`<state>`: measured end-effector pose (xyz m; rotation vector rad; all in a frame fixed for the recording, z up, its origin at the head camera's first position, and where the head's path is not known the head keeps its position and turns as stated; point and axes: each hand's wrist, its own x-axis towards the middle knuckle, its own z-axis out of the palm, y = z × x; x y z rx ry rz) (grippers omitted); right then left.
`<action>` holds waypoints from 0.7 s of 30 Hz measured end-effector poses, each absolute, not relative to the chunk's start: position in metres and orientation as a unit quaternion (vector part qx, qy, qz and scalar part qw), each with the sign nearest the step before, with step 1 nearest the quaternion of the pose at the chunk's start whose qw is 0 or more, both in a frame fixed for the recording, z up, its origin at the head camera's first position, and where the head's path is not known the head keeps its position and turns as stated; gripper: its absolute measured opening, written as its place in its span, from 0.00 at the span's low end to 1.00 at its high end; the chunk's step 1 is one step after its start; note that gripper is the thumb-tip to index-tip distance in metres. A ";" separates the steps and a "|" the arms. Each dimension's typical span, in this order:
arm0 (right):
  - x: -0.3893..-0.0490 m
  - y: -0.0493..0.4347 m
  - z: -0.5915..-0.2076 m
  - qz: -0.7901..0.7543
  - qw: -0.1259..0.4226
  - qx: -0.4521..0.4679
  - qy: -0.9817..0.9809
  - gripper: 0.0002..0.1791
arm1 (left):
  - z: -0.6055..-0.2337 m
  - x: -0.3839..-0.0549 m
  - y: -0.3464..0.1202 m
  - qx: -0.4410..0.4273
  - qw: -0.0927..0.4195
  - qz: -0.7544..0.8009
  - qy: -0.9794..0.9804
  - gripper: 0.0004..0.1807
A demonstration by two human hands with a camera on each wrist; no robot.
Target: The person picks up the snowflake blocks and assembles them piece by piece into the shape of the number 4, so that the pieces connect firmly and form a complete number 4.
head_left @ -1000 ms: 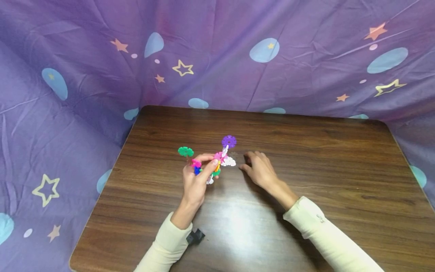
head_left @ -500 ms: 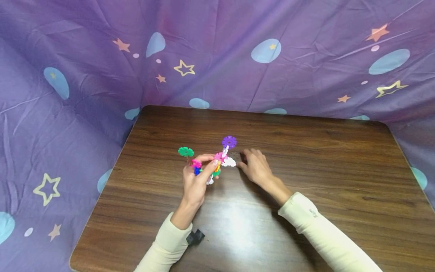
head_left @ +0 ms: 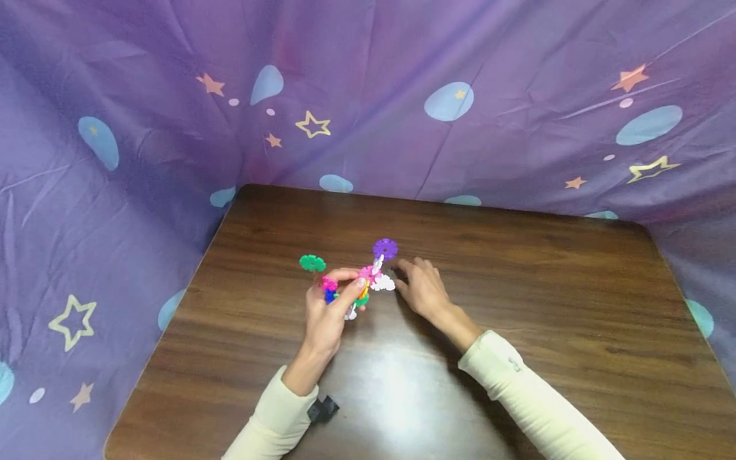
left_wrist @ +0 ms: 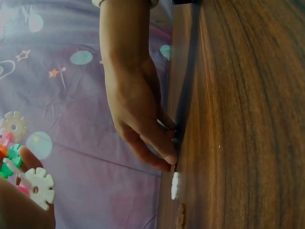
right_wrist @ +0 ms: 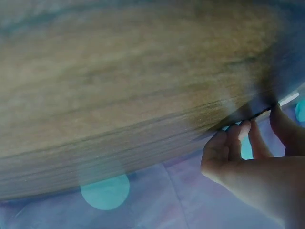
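Observation:
My left hand (head_left: pixel 324 319) grips a built-up cluster of flower-shaped interlocking discs, with thumb and fingers around its middle. The cluster has a purple disc (head_left: pixel 385 248) on top, a green disc (head_left: pixel 312 262) standing out at left, and pink, orange, blue and white ones between. To its right, my right hand (head_left: pixel 424 291) is low at the tabletop. Its thumb and fingertips pinch a thin brown disc (left_wrist: pixel 173 168) that the hand mostly hides. Beside those fingertips in the left wrist view, a white disc (left_wrist: pixel 175 185) and another brown disc (left_wrist: pixel 181 217) lie on the table.
The dark wood table (head_left: pixel 517 287) extends around both hands. A purple curtain (head_left: pixel 368 96) with stars and dots hangs behind it and along the left. A black strap piece (head_left: pixel 324 409) sits by the left sleeve cuff.
My right hand has moved left, nearer the held cluster, and its fingers have closed in on the brown disc. My left hand keeps its grip; the head view has tilted slightly.

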<state>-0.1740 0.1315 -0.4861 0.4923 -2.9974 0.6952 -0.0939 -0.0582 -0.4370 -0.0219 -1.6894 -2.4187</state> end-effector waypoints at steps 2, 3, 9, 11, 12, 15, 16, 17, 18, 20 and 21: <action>-0.172 0.132 -0.486 0.226 0.013 0.157 -0.961 0.15 | -0.437 -0.094 -0.058 -0.009 0.095 -0.815 -0.572 0.13; -0.172 0.132 -0.486 0.227 0.014 0.156 -0.961 0.14 | -0.437 -0.094 -0.058 -0.010 0.097 -0.814 -0.573 0.13; -0.165 0.134 -0.486 0.250 0.003 0.141 -0.958 0.13 | -0.439 -0.092 -0.058 -0.008 0.101 -0.810 -0.577 0.12; -0.163 0.135 -0.486 0.261 -0.009 0.135 -0.956 0.14 | -0.440 -0.091 -0.058 -0.007 0.100 -0.810 -0.577 0.12; -0.162 0.135 -0.486 0.267 -0.016 0.131 -0.955 0.15 | -0.440 -0.090 -0.058 -0.006 0.100 -0.811 -0.576 0.12; -0.160 0.138 -0.484 0.278 -0.033 0.124 -0.952 0.14 | -0.439 -0.090 -0.057 -0.007 0.098 -0.813 -0.573 0.12; -0.159 0.139 -0.484 0.280 -0.035 0.122 -0.951 0.14 | -0.439 -0.090 -0.057 -0.007 0.098 -0.814 -0.573 0.12; -0.159 0.141 -0.483 0.283 -0.036 0.121 -0.951 0.13 | -0.438 -0.090 -0.056 -0.009 0.097 -0.815 -0.571 0.13; -0.158 0.142 -0.483 0.285 -0.034 0.121 -0.950 0.13 | -0.437 -0.091 -0.055 -0.010 0.096 -0.816 -0.570 0.13; -0.157 0.144 -0.482 0.289 -0.029 0.122 -0.949 0.12 | -0.437 -0.092 -0.054 -0.011 0.093 -0.817 -0.569 0.13; -0.157 0.145 -0.482 0.292 -0.028 0.122 -0.948 0.11 | -0.437 -0.092 -0.054 -0.011 0.092 -0.818 -0.568 0.14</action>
